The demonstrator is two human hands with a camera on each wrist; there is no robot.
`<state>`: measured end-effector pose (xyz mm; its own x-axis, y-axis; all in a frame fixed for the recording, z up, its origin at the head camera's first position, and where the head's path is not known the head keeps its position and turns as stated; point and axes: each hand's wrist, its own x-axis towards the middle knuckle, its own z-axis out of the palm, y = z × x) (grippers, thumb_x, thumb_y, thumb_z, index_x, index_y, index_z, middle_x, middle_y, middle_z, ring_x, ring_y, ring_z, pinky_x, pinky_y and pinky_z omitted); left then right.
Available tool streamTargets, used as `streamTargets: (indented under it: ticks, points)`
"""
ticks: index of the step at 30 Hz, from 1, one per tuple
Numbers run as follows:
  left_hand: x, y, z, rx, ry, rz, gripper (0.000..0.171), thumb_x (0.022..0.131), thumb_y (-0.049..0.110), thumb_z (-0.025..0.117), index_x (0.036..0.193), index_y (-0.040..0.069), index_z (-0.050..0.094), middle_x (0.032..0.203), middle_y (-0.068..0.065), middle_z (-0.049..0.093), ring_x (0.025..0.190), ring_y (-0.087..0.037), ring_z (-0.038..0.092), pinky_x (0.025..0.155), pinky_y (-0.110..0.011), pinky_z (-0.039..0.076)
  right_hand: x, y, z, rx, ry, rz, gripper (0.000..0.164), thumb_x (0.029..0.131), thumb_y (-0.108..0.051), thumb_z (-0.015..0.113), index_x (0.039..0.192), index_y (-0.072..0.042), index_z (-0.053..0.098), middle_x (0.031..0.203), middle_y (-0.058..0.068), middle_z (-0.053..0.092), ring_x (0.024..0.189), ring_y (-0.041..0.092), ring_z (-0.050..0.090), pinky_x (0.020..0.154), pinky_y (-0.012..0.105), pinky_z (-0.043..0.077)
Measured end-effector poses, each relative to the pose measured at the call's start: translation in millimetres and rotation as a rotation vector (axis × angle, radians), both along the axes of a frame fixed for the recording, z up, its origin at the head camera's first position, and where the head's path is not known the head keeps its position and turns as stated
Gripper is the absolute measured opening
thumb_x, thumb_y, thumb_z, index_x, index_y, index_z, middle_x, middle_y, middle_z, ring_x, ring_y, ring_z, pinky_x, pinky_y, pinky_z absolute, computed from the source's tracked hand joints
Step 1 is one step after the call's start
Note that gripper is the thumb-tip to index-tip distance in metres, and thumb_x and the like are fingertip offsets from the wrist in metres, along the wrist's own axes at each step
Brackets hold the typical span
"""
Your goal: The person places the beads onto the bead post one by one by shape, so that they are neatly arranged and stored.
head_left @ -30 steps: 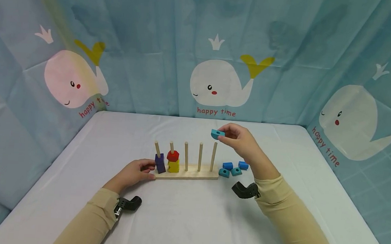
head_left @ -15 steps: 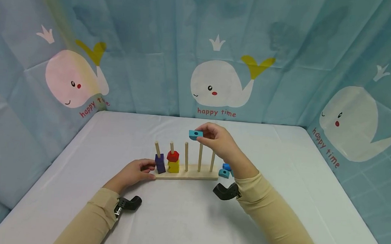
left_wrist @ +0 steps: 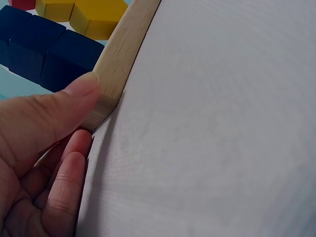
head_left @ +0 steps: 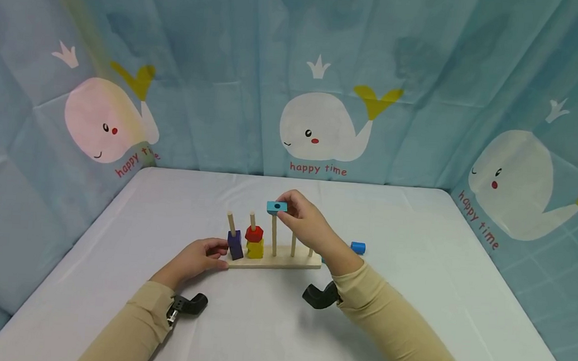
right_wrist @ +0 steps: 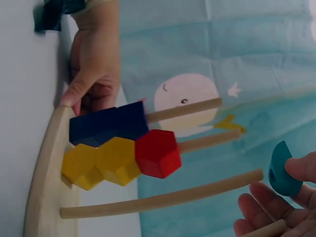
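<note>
My right hand [head_left: 302,223] pinches a teal half-round block [head_left: 271,206] with a hole through it, level with the tip of the bare third peg [head_left: 274,238] of a wooden peg stand [head_left: 283,262]. In the right wrist view the teal block [right_wrist: 280,174] is just off that peg's end, between thumb and fingers. With its thumb on top and fingers against the end, my left hand [head_left: 194,262] grips the stand's left end. Dark blue blocks [left_wrist: 39,47] fill the lower part of the first peg. On the second, a red block [right_wrist: 158,153] tops yellow blocks [right_wrist: 118,160].
A blue cylinder [head_left: 358,248] lies on the white table [head_left: 248,328] right of the stand. My right forearm hides most of the other loose pieces there. Behind the table hangs a whale-print curtain [head_left: 213,119].
My right hand has carried the teal block leftward from beyond the fifth peg to the third, lowering it slightly at the end. The left hand has stayed on the stand's end.
</note>
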<state>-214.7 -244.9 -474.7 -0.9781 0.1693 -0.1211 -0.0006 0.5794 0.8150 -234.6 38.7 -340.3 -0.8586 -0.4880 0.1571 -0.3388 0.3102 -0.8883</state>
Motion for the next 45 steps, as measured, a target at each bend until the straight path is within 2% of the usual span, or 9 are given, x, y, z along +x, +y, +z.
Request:
streamTargets:
  ticks: [6,14,17,21,25,30,37,45]
  points:
    - [2.8,1,-1.2,0.01,0.008,0.001,0.057,0.071,0.023,0.079,0.121,0.005,0.057,0.106,-0.005,0.063,0.099,-0.017,0.055,0.083,-0.021,0.047,-1.9,-5,-10.1,-0.008,-0.005,-0.042,0.016,0.092,-0.012,0.055,0.108,-0.011,0.052,0.098,0.004,0.057,0.087,0.019,0.052,0.079,0.031,0.046]
    - [2.5,1,-2.4,0.022,0.005,0.001,0.057,0.071,0.022,0.079,0.121,0.005,0.057,0.107,-0.005,0.062,0.1,-0.017,0.055,0.084,-0.022,0.048,-2.5,-6,-17.5,-0.045,-0.06,-0.05,0.017,0.09,-0.01,0.059,0.107,-0.008,0.057,0.098,0.006,0.06,0.086,0.019,0.054,0.081,0.029,0.048]
    - [2.4,0,-3.7,0.022,0.006,0.003,0.058,0.071,0.023,0.079,0.121,0.004,0.057,0.107,-0.005,0.062,0.1,-0.017,0.056,0.085,-0.023,0.048,-0.5,-8,-23.7,-0.063,-0.063,-0.075,0.026,0.088,-0.008,0.059,0.114,-0.008,0.054,0.101,0.008,0.058,0.088,0.019,0.054,0.081,0.028,0.049]
    - [3.4,-1,-6.4,0.024,-0.004,-0.003,0.058,0.071,0.023,0.079,0.121,0.005,0.057,0.108,-0.005,0.062,0.101,-0.017,0.056,0.085,-0.023,0.048,3.2,-10,-38.4,-0.086,-0.076,-0.135,0.048,0.087,-0.008,0.062,0.129,-0.011,0.041,0.104,0.008,0.056,0.09,0.018,0.054,0.082,0.027,0.05]
    - [4.5,-1,-6.5,0.025,0.002,-0.01,0.057,0.071,0.022,0.079,0.121,0.005,0.057,0.107,-0.005,0.062,0.101,-0.017,0.056,0.086,-0.025,0.048,5.7,-12,-55.0,-0.117,-0.098,-0.196,0.057,0.085,-0.009,0.065,0.133,-0.012,0.035,0.105,0.008,0.057,0.09,0.018,0.055,0.083,0.028,0.05]
    - [4.6,-1,-4.6,0.019,0.009,-0.004,0.057,0.07,0.022,0.079,0.12,0.004,0.058,0.107,-0.005,0.063,0.101,-0.017,0.056,0.086,-0.025,0.048,8.9,-14,-71.0,-0.122,-0.118,-0.23,0.05,0.084,-0.009,0.065,0.128,-0.01,0.041,0.103,0.009,0.059,0.091,0.02,0.056,0.085,0.032,0.049]
    - [3.5,-1,-3.3,0.007,0.009,-0.01,0.058,0.071,0.022,0.079,0.121,0.004,0.057,0.108,-0.006,0.063,0.102,-0.018,0.056,0.086,-0.025,0.048,7.0,-14,-94.2,-0.099,-0.199,-0.255,0.025,0.082,-0.01,0.068,0.105,-0.005,0.058,0.1,0.011,0.059,0.096,0.022,0.056,0.087,0.035,0.047]
    - [1.4,1,-1.4,0.022,0.007,-0.009,0.057,0.072,0.022,0.078,0.122,0.004,0.056,0.11,-0.006,0.062,0.103,-0.019,0.056,0.088,-0.027,0.047,4.3,-13,-101.6,-0.031,-0.212,-0.264,0.026,0.082,-0.009,0.067,0.105,-0.001,0.059,0.101,0.014,0.06,0.089,0.02,0.056,0.084,0.036,0.048]
